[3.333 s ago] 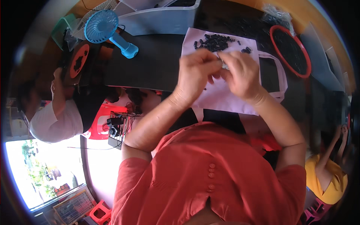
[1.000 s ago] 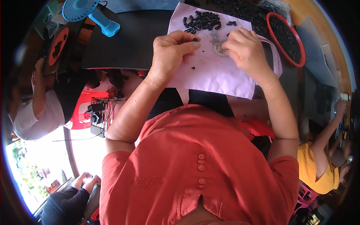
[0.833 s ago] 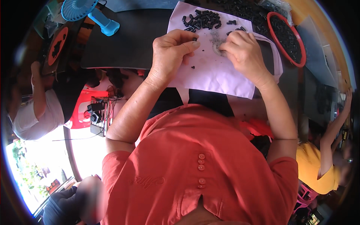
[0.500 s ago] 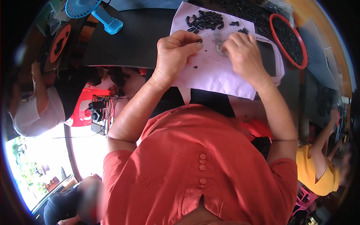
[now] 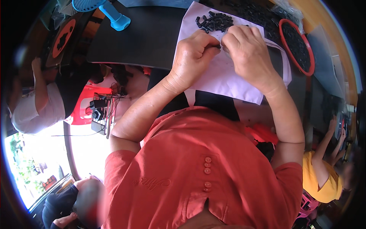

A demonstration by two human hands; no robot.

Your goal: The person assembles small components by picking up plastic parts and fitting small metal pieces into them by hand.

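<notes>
My left hand (image 5: 194, 57) pinches a small black plastic piece (image 5: 217, 46) between thumb and forefinger. Close to its right, my right hand (image 5: 246, 51) is closed, fingertips turned toward that piece; whatever it holds is too hidden to name. Both hands are over a pale lilac cloth bag (image 5: 240, 84) spread flat on the dark table. Just beyond the fingers lies a heap of short black tubular parts (image 5: 214, 22) on the bag.
A red-rimmed basket (image 5: 312, 65) full of black parts stands at the right, near more loose black parts (image 5: 255, 13). A blue fan (image 5: 120, 23) is at the back left of the dark table (image 5: 133, 42). Other people sit left and right.
My hands have come together, the left moving right with the black piece. The clear round item by my right hand is now mostly covered. The whole view has shifted slightly.
</notes>
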